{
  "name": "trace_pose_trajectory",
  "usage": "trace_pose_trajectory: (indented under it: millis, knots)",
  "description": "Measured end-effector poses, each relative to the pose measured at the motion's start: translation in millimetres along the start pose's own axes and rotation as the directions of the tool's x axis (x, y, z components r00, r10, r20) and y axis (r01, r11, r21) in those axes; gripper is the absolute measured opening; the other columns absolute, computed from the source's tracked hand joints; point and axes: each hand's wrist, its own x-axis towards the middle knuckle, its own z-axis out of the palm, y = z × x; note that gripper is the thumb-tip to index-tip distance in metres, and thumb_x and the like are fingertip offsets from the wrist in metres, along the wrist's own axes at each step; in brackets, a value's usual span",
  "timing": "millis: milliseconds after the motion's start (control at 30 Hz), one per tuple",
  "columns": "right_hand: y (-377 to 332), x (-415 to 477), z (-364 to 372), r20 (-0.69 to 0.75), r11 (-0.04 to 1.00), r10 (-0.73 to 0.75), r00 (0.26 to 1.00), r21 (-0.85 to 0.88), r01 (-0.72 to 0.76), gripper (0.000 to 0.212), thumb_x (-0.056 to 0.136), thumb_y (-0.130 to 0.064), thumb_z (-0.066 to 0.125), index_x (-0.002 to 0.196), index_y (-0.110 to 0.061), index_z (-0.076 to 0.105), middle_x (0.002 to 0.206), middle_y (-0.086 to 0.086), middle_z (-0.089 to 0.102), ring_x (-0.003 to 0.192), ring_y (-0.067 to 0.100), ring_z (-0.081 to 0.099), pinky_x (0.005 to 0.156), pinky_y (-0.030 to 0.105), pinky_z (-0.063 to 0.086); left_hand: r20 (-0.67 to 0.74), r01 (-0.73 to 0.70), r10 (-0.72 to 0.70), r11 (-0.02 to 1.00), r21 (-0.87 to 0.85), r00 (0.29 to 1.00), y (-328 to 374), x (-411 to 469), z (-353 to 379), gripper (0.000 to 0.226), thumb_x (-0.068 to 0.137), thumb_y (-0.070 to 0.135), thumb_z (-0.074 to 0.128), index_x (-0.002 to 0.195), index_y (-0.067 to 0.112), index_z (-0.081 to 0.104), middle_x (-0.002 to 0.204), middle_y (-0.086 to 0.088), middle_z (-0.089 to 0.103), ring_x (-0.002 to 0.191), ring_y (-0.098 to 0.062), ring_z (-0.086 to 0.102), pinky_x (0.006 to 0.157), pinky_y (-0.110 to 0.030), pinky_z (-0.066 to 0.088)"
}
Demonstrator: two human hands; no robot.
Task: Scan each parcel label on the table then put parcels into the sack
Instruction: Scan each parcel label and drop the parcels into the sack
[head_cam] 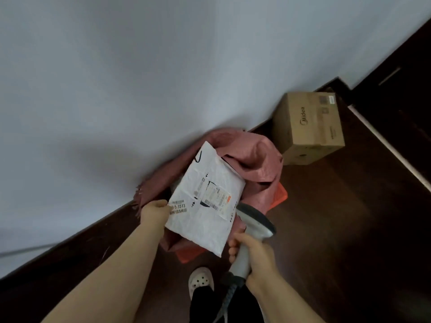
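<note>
Head camera looked down at a flat white plastic parcel [205, 199], crinkled and roughly rectangular, held tilted over the open mouth of a pink woven sack [254, 159] with a frayed edge. The left hand [155, 214] pinched the parcel's left edge between thumb and curled fingers. A printed paper label [215, 198] with barcodes faced up. The right hand [253, 255] had its fingers wrapped around the smooth handle of a grey and white scanner [254, 226], whose dark head sat just beside the parcel's right edge. The sack slumped against a pale wall [116, 89] on a dark wooden floor [338, 217], over something orange [281, 194]. A brown cardboard box [307, 127] stood behind it.
</note>
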Motion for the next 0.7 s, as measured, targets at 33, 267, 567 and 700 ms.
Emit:
trace_pose_trajectory:
  millis: [33,267,567,700]
  knots:
    - [4,11,0,-0.013,1.0,0.01,1.0,-0.003,-0.01,0.011,0.083,0.005,0.063,0.093,0.002,0.063,0.058,0.014,0.061,0.04,0.017,0.053,0.041,0.024,0.044,0.0,0.023,-0.023,0.998,0.062,1.0,-10,10,4,0.03,0.086,-0.008,0.06,0.116,-0.004,0.062,0.108,-0.021,0.062,0.079,-0.033,0.06,0.067,-0.036,0.051]
    - [21,58,1,-0.005,0.999,0.019,1.0,-0.039,-0.019,0.01,0.081,0.005,0.064,0.09,0.002,0.061,0.059,0.015,0.06,0.042,0.018,0.052,0.043,0.026,0.043,0.03,-0.075,0.071,0.986,0.152,0.997,-28,65,49,0.039,0.082,-0.008,0.06,0.12,0.001,0.064,0.116,-0.016,0.065,0.107,-0.032,0.061,0.099,-0.038,0.048]
    - [23,6,11,0.012,0.997,-0.03,0.999,-0.07,0.03,0.01,0.083,0.005,0.063,0.091,0.0,0.062,0.057,0.013,0.062,0.041,0.016,0.054,0.04,0.024,0.045,0.228,-0.315,0.251,0.894,0.318,0.941,-9,4,9,0.061,0.081,-0.004,0.063,0.139,0.007,0.048,0.14,-0.012,0.051,0.125,-0.025,0.05,0.108,-0.028,0.035]
    - [21,-59,21,0.079,0.993,-0.068,0.995,-0.086,0.075,0.009,0.083,0.005,0.062,0.091,0.001,0.061,0.055,0.013,0.06,0.04,0.016,0.053,0.039,0.024,0.044,0.326,-0.427,0.309,0.808,0.406,0.894,0,-57,-38,0.061,0.079,0.007,0.062,0.138,0.016,0.051,0.139,-0.002,0.052,0.126,-0.021,0.05,0.106,-0.026,0.036]
